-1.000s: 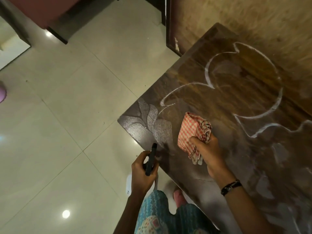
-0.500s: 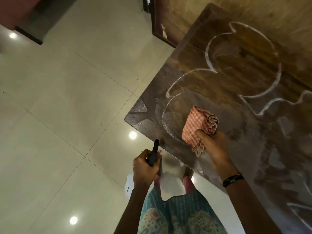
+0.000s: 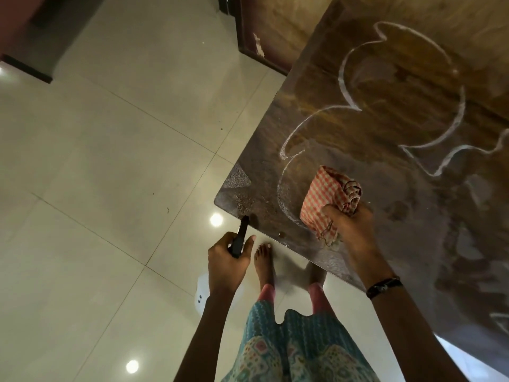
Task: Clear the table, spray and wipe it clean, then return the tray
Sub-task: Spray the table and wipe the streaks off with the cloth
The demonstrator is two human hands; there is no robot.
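Left hand (image 3: 227, 264) has its fingers wrapped around a black spray bottle (image 3: 240, 240), held just off the counter (image 3: 358, 128) corner over the tiled floor (image 3: 110, 161). Right hand (image 3: 351, 230) grips a bunched red-checked cloth (image 3: 327, 194), pressed on the wet, streaky counter near the edge.

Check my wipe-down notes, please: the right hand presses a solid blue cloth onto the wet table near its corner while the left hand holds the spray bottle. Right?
Not quite. The head view shows the cloth is red-and-white checked, not solid blue. The right hand does press it on the wet table, and the left hand holds the spray bottle.
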